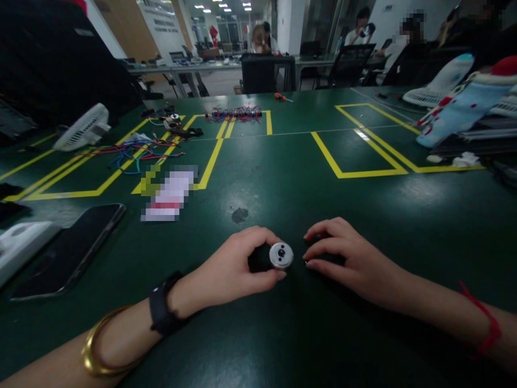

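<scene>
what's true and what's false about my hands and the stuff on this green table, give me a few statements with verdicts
1. The left hand holds the round metal part. True.
2. The right hand touches that part too. False: a gap separates the right hand from it.
3. The dark phone lies left of both hands. True.
4. The screwdriver lies between the hands. False: the screwdriver is near the table's far edge.

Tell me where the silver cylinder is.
In the head view, the silver cylinder is below centre, in the fingers of the left hand, with the right hand nearby.
</scene>
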A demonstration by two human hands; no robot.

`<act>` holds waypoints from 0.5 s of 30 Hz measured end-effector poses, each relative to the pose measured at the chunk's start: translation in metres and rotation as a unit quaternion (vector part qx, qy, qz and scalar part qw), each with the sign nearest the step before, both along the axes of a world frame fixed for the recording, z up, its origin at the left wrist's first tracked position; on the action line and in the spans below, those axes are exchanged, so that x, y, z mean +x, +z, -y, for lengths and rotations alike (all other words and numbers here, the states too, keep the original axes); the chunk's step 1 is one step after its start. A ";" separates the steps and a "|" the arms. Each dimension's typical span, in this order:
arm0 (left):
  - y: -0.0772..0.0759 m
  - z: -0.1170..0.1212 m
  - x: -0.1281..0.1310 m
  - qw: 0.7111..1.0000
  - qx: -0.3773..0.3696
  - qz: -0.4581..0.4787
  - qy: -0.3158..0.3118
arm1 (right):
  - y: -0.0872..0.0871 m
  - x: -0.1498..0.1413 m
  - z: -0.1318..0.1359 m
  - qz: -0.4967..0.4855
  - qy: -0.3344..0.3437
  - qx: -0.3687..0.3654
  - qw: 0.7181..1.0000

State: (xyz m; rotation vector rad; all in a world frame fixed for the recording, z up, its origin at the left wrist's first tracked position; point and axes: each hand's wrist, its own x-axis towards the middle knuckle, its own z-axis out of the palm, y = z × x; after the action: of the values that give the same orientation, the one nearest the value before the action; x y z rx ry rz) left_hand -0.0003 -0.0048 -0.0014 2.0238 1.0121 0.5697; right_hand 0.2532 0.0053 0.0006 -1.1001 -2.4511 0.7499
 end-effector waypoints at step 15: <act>0.001 0.000 -0.001 1.000 -0.003 -0.009 -0.006 | -0.002 0.005 0.002 -0.081 -0.043 -0.072 0.993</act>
State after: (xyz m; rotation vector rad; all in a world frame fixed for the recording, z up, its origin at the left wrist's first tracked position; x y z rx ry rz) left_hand -0.0015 -0.0051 -0.0005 2.0321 1.0109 0.5425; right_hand 0.2582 0.0029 -0.0016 -1.1395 -2.2292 0.9621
